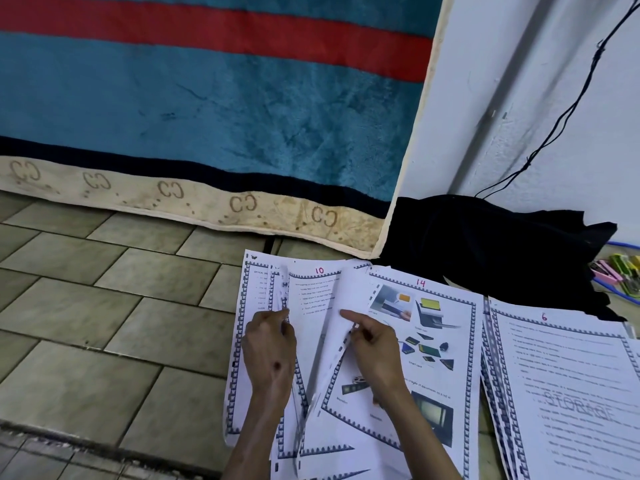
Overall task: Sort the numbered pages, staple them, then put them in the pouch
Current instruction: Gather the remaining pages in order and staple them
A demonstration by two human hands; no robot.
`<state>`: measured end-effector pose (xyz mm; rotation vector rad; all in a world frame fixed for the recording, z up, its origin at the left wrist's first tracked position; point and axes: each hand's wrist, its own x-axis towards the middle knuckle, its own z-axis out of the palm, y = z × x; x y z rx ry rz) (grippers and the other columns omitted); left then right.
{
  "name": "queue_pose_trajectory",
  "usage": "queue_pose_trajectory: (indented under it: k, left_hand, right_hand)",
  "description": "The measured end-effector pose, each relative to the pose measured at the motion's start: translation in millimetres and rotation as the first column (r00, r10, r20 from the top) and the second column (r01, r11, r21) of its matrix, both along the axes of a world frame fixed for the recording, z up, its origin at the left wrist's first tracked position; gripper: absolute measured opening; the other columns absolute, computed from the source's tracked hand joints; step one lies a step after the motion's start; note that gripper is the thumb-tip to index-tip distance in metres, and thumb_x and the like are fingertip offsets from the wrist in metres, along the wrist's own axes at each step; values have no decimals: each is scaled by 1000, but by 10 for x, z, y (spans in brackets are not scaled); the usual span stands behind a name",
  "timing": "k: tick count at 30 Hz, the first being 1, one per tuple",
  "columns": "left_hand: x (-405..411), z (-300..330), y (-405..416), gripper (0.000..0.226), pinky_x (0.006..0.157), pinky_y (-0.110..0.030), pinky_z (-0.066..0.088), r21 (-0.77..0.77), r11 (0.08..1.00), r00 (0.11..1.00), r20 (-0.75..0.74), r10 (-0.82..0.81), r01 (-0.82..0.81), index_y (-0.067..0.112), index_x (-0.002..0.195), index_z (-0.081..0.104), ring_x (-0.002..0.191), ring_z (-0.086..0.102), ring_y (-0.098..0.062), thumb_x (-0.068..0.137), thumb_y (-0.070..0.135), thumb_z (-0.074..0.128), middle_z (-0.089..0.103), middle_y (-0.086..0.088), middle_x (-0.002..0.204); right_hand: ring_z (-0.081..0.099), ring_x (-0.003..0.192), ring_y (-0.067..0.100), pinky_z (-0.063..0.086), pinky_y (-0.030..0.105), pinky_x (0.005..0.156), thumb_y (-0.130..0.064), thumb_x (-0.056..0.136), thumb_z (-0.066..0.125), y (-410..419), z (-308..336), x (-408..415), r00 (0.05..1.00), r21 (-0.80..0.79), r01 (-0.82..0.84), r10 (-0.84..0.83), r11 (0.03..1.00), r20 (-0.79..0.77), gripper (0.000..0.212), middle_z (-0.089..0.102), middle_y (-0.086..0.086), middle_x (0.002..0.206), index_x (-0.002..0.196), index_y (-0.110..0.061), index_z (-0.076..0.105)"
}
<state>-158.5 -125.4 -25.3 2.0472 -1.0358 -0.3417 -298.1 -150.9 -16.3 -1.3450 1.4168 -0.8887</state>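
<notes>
The pages (346, 358) are spread in overlapping piles on the tiled floor (104, 306), right in front of the person. One sheet shows a pink 10 at the top (319, 270), the one next to it a 14 (420, 283), and a separate pile off to the right has a 6 on top (544, 316).

It's plain printer paper, so I'd guess super light, floppy, and sheets will slide over each other easily. Easy to crease or tear at the edge too. Best place to grab is a side edge or corner, pinched lightly, then peel it up rather than drag it.

The left hand (272, 351) is curled on the edge of a lifted sheet beside page 10, looks like a pinch. The right hand (372, 348) pinches the edge of another raised sheet, index finger stretched out over it.

Further out: a crumpled black cloth (485, 251) lies against the wall, could be the pouch, honestly can't tell. Some colourful staplers (616, 275) sit at the far right edge. A blue and red striped blanket (207, 116) hangs behind it all, and a thin black cable (554, 129) runs down the white wall.
</notes>
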Motion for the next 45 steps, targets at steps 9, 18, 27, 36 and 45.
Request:
queue_pose_trajectory:
  k: [9, 18, 27, 36, 45]
  left_hand:
    - [-304, 250, -7, 18, 71, -14, 50, -264, 962, 730, -643, -234, 75, 31, 100, 65, 89, 64, -1, 84, 35, 57, 71, 20, 91]
    - [-116, 147, 42, 21, 93, -33, 46, 23, 999, 812, -583, -13, 33, 31, 101, 62, 112, 59, -26, 92, 16, 51, 65, -7, 119]
    - [-36, 265, 88, 43, 85, -26, 38, 316, 945, 851, -515, 101, 79, 12, 137, 39, 118, 52, -28, 95, 16, 44, 50, -10, 137]
    - [-337, 391, -14, 62, 73, -24, 47, -45, 942, 458, -865, -203, 332, 28, 108, 64, 100, 60, -9, 92, 57, 11, 66, 7, 103]
    - [43, 203, 71, 43, 96, -27, 38, 195, 981, 950, -303, 73, -13, 6, 133, 47, 121, 50, -26, 93, 23, 51, 52, -13, 133]
  right_hand:
    - [39, 54, 7, 30, 19, 55, -40, 90, 55, -38, 166, 65, 999, 71, -20, 17, 997, 35, 38, 42, -10, 53, 58, -21, 52]
    - [37, 50, 18, 32, 26, 55, -12, 92, 54, -152, 80, -53, 990, 79, 143, -144, 986, 1, 32, 41, 1, 49, 61, -10, 48]
    - [42, 56, 21, 34, 27, 55, -15, 92, 52, -242, 107, -148, 994, 159, 110, -113, 981, 12, 28, 54, 19, 73, 99, 12, 59]
    - [64, 95, 11, 50, 29, 87, -43, 84, 64, -212, 194, -47, 997, 143, -81, 83, 986, -5, 30, 71, -6, 99, 100, -18, 69]
    - [64, 79, 24, 49, 31, 73, -2, 91, 49, -207, 237, -176, 1000, 150, -26, 28, 988, -7, 19, 69, 6, 90, 94, -12, 65]
